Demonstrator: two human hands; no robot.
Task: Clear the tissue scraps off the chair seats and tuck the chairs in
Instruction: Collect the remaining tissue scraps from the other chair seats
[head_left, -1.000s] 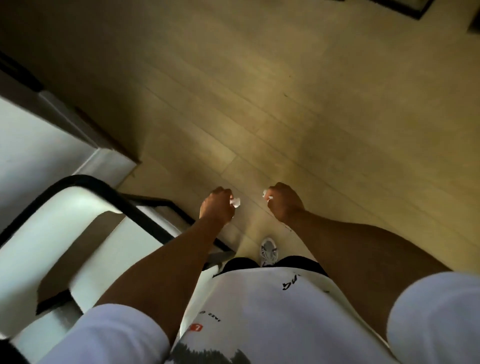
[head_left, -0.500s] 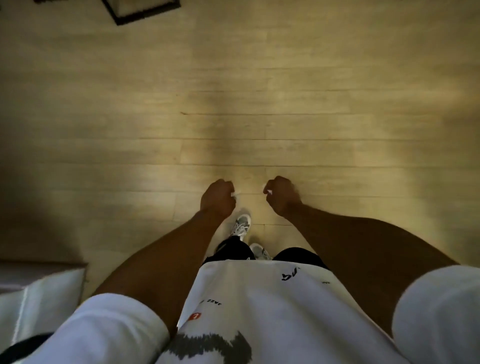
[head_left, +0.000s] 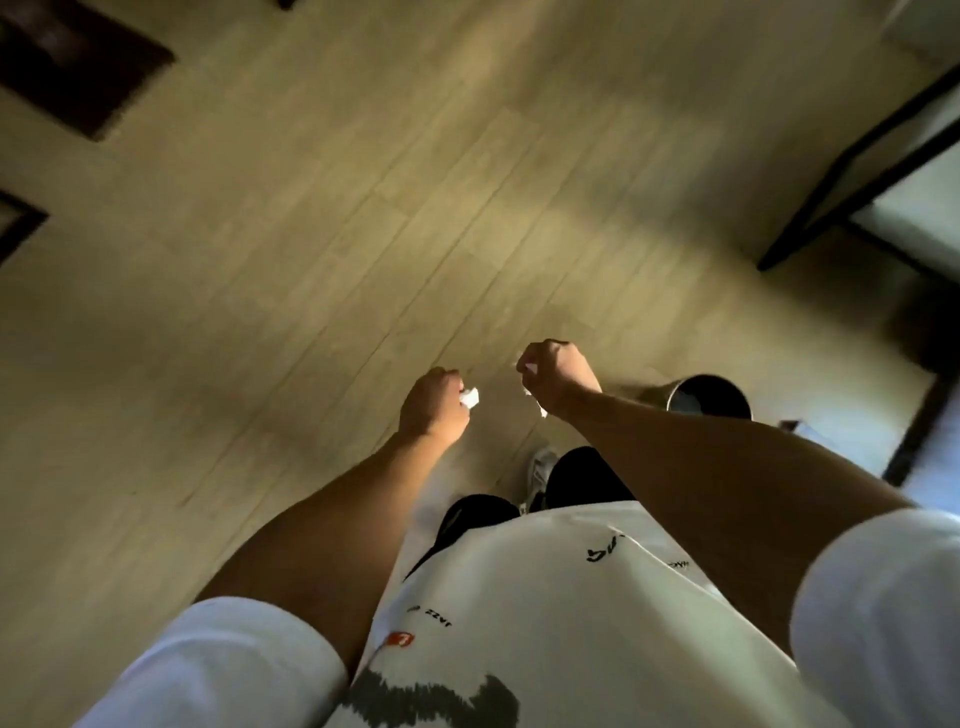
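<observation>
Both hands are held out in front of my waist, above the wooden floor. My left hand (head_left: 434, 408) is curled into a fist around a white tissue scrap (head_left: 470, 397) that pokes out on its right side. My right hand (head_left: 556, 371) is also fisted around white tissue scraps (head_left: 540, 410); bits show at the knuckles and under the wrist. No chair seat is in view.
A round dark bin (head_left: 709, 396) stands on the floor just right of my right forearm. A black-framed piece of furniture (head_left: 852, 171) fills the right edge. Dark rectangular shapes (head_left: 78, 67) lie at the upper left. My shoe (head_left: 540, 470) shows below the hands.
My view has swung round: the white chair at the left is gone, and the bin and black frame have come in at the right. Both hands keep holding their tissue scraps.
</observation>
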